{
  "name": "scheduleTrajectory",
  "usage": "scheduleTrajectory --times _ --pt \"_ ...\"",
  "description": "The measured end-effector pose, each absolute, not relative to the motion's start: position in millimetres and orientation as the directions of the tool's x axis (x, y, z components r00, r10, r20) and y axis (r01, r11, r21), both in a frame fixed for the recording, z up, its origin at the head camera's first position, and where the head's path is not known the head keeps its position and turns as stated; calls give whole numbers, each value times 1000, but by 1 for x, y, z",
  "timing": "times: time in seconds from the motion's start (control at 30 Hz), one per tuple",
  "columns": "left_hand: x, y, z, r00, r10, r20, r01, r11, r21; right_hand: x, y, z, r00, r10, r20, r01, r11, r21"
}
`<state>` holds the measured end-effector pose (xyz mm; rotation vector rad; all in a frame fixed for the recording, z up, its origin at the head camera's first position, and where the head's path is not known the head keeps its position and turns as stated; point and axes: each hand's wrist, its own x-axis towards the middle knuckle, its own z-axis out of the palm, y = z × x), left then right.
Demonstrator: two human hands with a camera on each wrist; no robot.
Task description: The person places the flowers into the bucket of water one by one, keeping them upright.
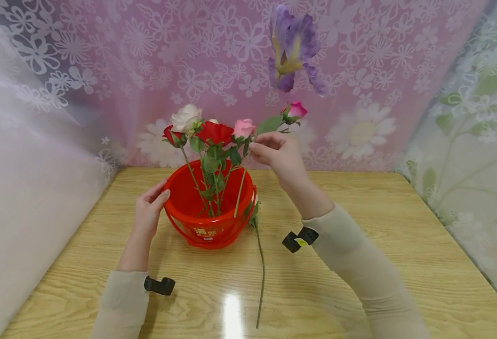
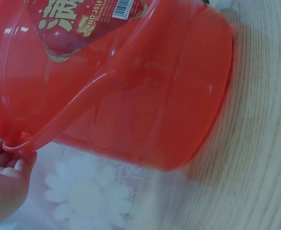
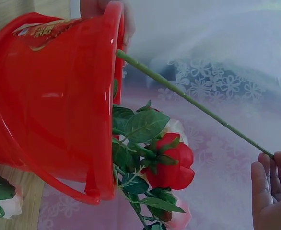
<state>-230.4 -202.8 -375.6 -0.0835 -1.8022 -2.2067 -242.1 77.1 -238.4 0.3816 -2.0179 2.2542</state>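
A red plastic bucket (image 1: 208, 230) stands on the table with several roses inside, among them a red rose (image 1: 215, 133), a white rose (image 1: 186, 117) and a light pink rose (image 1: 244, 127). My left hand (image 1: 147, 207) holds the bucket's left rim, thumb outside near the handle joint (image 2: 18, 146). Above the right side of the bucket, my right hand (image 1: 280, 155) pinches the stem of a deep pink rose (image 1: 296, 111). This rose's bloom sits up and right of the fingers; its green stem (image 3: 188, 98) slants down, the cut end near the bucket rim.
Just right of the bucket lies another rose, its long stem (image 1: 262, 268) reaching toward the front of the wooden table (image 1: 358, 292). A pink flowered curtain (image 1: 214, 56) hangs behind. A large purple iris (image 1: 295, 42) shows against it; printed or real, I cannot tell.
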Motion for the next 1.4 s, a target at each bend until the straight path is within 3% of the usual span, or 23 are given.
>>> scheduleTrajectory --times 0.67,1.1,1.4 --pt "-230 -203 -376 -961 -189 202 233 -159 959 -265 52 -241 -962 -52 269 -264 -87 -961" --pt "-232 -203 -377 -956 -192 222 255 -170 952 -262 45 -266 -949 -95 299 -313 201 -928" --pt "-232 -203 -377 -955 -188 231 266 -187 946 -258 42 -287 -951 -121 284 -307 279 -910"
